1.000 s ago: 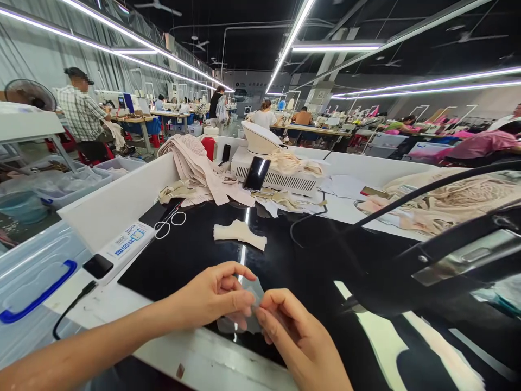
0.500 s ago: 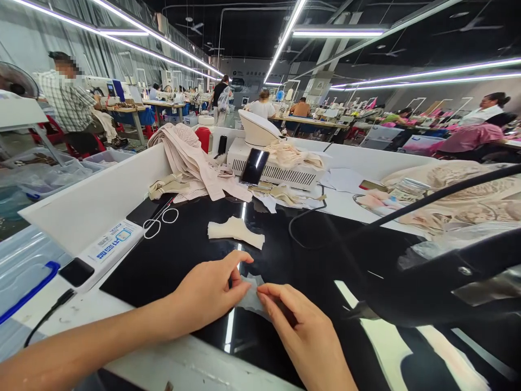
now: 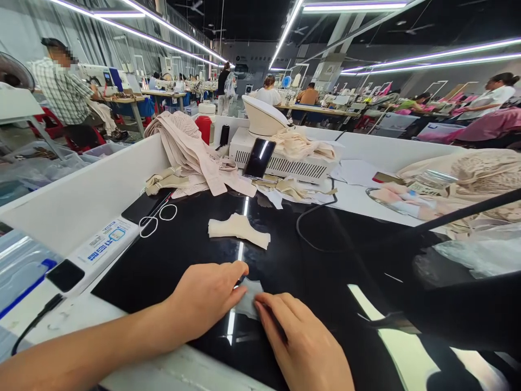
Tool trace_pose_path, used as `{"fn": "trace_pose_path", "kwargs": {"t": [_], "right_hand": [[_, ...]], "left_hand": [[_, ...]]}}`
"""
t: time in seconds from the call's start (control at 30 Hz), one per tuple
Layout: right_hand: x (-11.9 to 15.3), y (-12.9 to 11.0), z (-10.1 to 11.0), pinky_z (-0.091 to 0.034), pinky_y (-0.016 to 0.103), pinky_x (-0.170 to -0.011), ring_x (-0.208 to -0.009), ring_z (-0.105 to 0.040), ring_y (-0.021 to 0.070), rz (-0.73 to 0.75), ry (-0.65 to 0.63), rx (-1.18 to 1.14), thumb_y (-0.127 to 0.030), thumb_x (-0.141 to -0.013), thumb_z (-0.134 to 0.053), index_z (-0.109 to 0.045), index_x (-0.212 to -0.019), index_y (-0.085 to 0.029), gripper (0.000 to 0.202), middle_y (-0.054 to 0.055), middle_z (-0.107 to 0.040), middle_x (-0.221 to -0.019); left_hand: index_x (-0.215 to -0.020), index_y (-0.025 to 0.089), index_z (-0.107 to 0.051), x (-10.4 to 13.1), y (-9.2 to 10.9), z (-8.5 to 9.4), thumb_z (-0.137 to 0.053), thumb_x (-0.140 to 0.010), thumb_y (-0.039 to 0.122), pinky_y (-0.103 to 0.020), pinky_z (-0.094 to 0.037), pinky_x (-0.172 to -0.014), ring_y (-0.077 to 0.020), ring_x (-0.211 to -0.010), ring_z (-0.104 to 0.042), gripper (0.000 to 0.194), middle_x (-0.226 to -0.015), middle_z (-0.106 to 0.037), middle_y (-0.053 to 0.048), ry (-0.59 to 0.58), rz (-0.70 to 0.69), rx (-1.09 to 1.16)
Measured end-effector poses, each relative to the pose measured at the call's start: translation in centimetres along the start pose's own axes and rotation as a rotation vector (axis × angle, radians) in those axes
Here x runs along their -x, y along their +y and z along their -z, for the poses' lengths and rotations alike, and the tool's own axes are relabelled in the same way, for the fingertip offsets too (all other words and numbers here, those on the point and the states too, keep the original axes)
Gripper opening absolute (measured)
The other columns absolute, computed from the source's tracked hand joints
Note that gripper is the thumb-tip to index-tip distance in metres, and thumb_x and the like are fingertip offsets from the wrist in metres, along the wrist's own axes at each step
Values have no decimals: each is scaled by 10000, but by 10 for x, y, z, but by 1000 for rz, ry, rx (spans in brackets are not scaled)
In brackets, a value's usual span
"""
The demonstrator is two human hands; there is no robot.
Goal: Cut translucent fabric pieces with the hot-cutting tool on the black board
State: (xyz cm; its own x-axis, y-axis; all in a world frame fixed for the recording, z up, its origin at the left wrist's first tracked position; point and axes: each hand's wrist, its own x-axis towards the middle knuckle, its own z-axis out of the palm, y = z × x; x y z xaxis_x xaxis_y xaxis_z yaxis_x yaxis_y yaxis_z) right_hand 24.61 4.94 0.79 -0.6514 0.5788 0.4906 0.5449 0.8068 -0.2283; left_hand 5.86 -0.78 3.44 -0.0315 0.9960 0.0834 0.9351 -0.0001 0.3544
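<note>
A small, thin, whitish translucent piece of material (image 3: 252,300) lies on the shiny black work surface (image 3: 195,244) between my hands. My left hand (image 3: 209,296) is closed with its fingers curled, thumb and fingertips at the piece's left edge. On the other side my right hand (image 3: 303,336) pinches the right edge, its fingertips close together. Part of the piece is hidden behind the fingers. Just beyond my hands a cream shaped fabric piece (image 3: 239,231) lies flat, touched by neither hand.
White scissors (image 3: 158,219) and a white box (image 3: 106,241) lie left. Behind are a phone (image 3: 259,157), beige fabric strips (image 3: 191,152) and a vented white machine (image 3: 285,163). A dark arm (image 3: 468,212) crosses the right, above cream pieces (image 3: 407,347). Co-workers sit at far tables.
My left index finger has come down and curled closer to the thumb. My right fingertips remain at the piece's right edge. The camera view has shifted slightly.
</note>
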Motion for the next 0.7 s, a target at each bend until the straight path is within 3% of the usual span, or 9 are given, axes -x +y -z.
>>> {"fn": "trace_pose_path", "kwargs": {"t": [0.27, 0.7], "right_hand": [[2, 3, 3, -501, 294, -678, -701, -671, 178, 35, -27, 3, -310, -1067, -419, -703, -1000, -239, 300, 37, -716, -832], [2, 5, 3, -481, 295, -627, -651, -640, 169, 56, -42, 11, -297, -1067, -413, -703, -977, -236, 310, 23, -680, -779]], "left_hand": [[-1124, 242, -598, 2, -2, 0, -630, -969, 272, -260, -399, -620, -157, -650, -638, 161, -757, -642, 52, 14, -15, 47], [-1105, 234, -613, 0, -2, -1, -624, -983, 301, -265, -413, -637, -169, -711, -656, 139, -791, -665, 37, -24, -6, 7]]}}
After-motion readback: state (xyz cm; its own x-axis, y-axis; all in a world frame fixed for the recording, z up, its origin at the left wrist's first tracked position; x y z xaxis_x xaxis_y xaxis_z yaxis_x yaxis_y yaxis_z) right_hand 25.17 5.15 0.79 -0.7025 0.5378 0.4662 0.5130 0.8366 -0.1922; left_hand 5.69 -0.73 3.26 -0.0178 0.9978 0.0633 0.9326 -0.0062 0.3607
